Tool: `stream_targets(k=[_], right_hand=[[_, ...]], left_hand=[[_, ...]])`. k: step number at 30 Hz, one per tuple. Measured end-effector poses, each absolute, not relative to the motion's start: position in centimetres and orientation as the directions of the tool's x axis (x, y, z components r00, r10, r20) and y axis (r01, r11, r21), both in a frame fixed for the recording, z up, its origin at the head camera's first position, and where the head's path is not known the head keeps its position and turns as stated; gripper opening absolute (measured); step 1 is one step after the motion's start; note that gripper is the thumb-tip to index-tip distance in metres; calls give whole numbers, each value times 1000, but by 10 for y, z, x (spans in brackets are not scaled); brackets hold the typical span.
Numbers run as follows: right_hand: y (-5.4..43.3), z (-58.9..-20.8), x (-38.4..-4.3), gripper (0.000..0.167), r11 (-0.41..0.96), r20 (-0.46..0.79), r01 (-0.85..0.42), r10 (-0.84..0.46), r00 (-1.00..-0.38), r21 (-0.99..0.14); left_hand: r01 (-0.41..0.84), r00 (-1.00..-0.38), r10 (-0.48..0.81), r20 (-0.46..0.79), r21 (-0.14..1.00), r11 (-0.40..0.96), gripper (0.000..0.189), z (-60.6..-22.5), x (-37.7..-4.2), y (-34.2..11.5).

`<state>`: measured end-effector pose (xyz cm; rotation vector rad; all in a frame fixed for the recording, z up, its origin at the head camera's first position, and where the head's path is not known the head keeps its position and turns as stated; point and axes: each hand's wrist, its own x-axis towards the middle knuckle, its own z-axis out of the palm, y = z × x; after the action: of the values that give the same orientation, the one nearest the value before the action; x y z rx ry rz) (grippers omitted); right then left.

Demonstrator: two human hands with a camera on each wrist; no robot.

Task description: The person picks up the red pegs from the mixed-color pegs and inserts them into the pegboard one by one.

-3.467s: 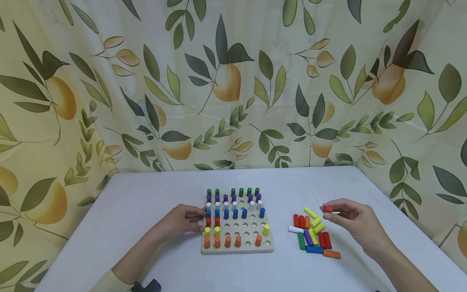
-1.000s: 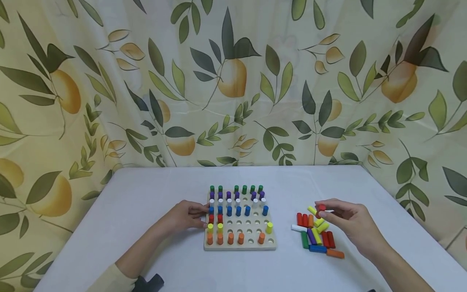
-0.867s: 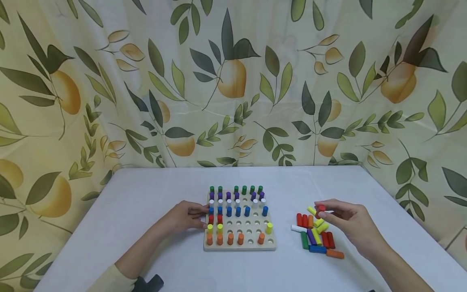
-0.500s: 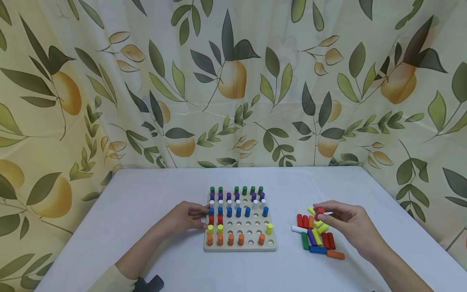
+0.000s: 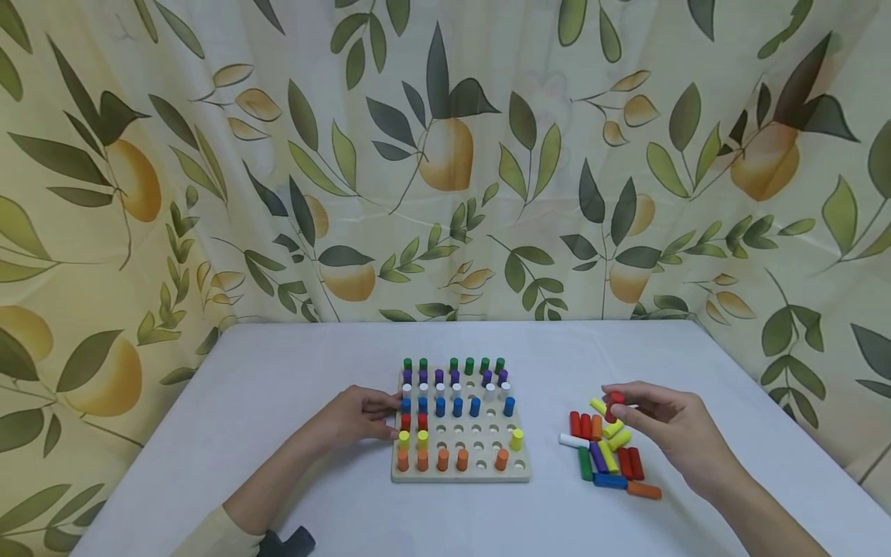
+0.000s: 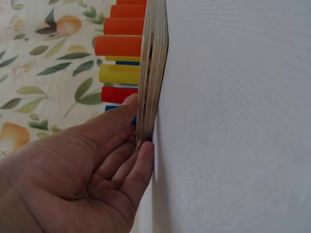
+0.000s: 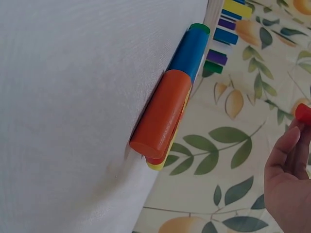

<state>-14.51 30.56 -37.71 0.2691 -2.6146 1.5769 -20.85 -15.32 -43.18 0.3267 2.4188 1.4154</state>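
A wooden pegboard [image 5: 459,476] lies on the table with rows of coloured pegs standing in it: green, purple, white, blue, red, yellow and orange. Several holes in it are bare. My left hand [image 5: 348,418] holds the board's left edge; in the left wrist view, the thumb of this hand [image 6: 73,170] lies by a red peg [image 6: 119,94], the other fingers curled against the board's side. To the right, my right hand [image 5: 678,429] pinches a red peg [image 5: 614,401] between thumb and fingers, raised over a loose pile of pegs [image 5: 609,456]. The right wrist view shows that red peg [image 7: 303,113] at its edge.
Near the pile's front lie a blue peg [image 5: 610,481] and an orange peg [image 5: 644,490]. A white peg [image 5: 573,440] is at its left. The white-covered table [image 5: 334,495] ends at a fruit-patterned curtain [image 5: 445,232]. A dark object [image 5: 287,543] shows by the left sleeve.
Over the earlier frames my right hand has shifted slightly left over the pile, still pinching the red peg. My left hand stays on the board. The whole view has shifted slightly.
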Motion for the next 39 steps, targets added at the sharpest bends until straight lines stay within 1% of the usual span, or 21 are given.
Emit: stream_targets(k=[21,32,39], right_hand=[[289,-366,-149,32,458,222,-262,-140,-965,-849],[276,-366,-153,29,423,233,-281,-162,-959,-862],[267,-363,-156,25,415,205,-267,-190,-960,-870]], left_hand=[[52,-916,375,-142,885,462,43,-430,-206,-153],[57,-917,375,-137,886,461,43,-429,-206,-153],[49,-919,368,-145,882,469,42,-429,-206,-153]])
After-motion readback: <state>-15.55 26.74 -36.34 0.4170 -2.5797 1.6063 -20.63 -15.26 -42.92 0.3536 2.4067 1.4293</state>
